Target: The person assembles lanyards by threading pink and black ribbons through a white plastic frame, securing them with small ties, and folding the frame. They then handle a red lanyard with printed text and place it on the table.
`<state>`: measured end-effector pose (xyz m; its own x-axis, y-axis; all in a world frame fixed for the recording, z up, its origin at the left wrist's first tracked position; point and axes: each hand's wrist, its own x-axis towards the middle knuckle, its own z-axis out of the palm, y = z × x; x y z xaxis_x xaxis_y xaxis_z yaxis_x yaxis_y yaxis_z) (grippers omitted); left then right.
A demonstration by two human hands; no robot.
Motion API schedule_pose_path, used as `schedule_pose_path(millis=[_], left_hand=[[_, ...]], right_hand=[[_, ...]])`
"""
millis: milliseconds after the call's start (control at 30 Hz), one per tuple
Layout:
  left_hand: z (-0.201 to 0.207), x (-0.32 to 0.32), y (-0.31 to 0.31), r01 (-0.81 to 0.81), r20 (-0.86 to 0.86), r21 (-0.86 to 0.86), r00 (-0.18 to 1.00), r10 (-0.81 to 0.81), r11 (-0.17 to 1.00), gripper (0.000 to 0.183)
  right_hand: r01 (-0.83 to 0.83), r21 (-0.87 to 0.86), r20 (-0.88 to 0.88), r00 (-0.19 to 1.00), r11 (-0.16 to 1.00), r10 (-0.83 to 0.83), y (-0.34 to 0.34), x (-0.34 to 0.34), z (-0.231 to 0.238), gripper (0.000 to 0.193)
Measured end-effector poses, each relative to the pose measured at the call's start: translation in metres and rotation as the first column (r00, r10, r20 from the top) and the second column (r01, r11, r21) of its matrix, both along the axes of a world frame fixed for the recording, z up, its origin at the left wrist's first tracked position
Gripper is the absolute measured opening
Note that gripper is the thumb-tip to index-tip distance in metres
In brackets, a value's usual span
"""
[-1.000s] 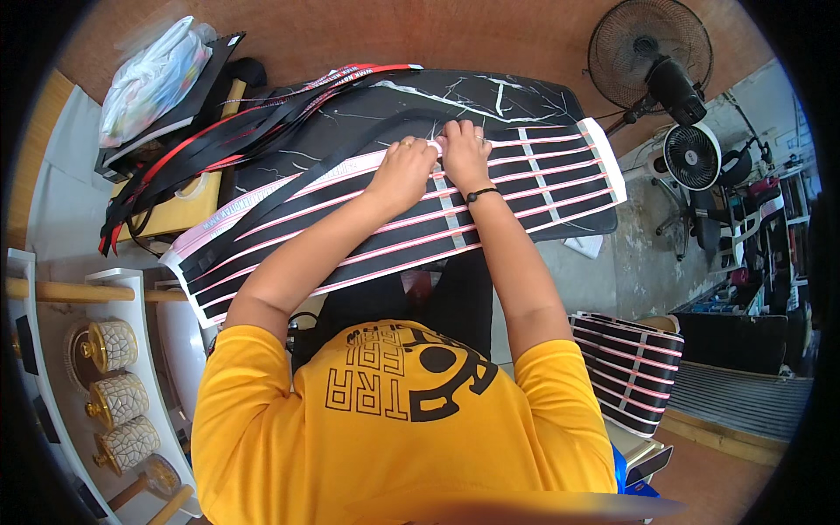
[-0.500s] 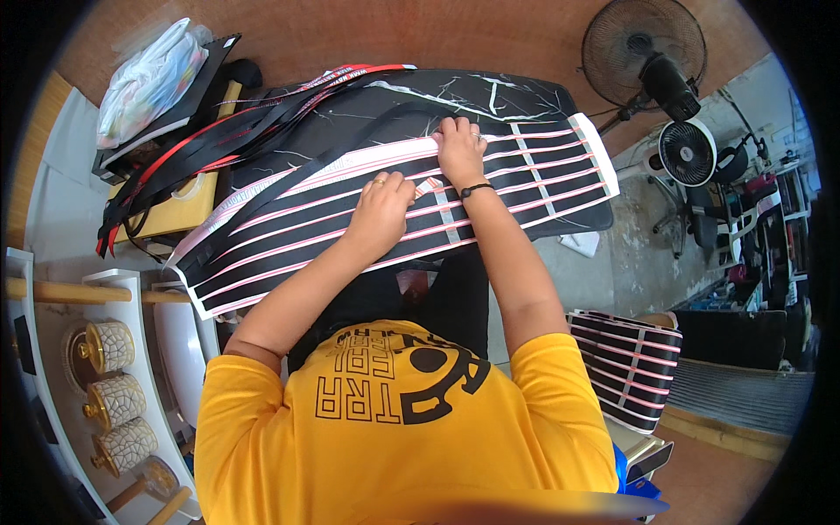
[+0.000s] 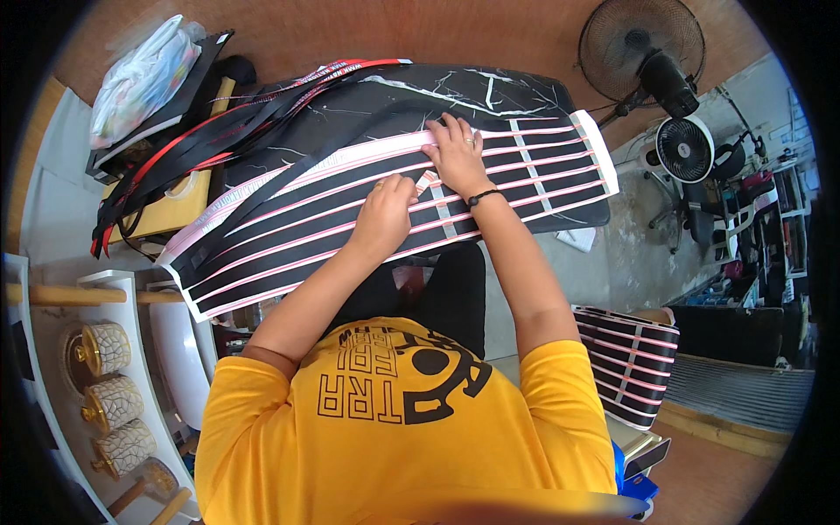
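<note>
Resting right fingers [image 3: 454,131] at sheet edge [image 3: 394,144]

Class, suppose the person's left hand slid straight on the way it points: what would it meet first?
The left hand would probably meet the short pale strip just past its fingertips, then the right hand; whether it already touches the strip is unclear.

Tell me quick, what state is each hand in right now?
Left hand: curled, beside the small striped flap; I can't tell whether it grips anything.
Right hand: open, laid on the black-and-white striped sheet.
</note>
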<state>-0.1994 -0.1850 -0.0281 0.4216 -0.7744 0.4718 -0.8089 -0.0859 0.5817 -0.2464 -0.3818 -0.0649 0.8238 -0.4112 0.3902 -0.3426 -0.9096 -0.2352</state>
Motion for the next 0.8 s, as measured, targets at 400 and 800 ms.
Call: schedule_pose_path(millis=[400, 800], left_hand=[[0.028, -0.033, 0.052, 0.038, -0.049, 0.154, 0.998, -0.03, 0.987, 0.005], [0.02, -0.024, 0.033, -0.052, -0.079, 0.032, 0.995, 0.055, 0.998, 0.005]], right_hand=[[0.066, 0.072, -0.056, 0.997, 0.995, -0.062, -0.007, 0.005, 0.0, 0.051], [-0.08, 0.144, 0.152, 0.987, 0.986, 0.058, 0.008, -0.044, 0.023, 0.035]])
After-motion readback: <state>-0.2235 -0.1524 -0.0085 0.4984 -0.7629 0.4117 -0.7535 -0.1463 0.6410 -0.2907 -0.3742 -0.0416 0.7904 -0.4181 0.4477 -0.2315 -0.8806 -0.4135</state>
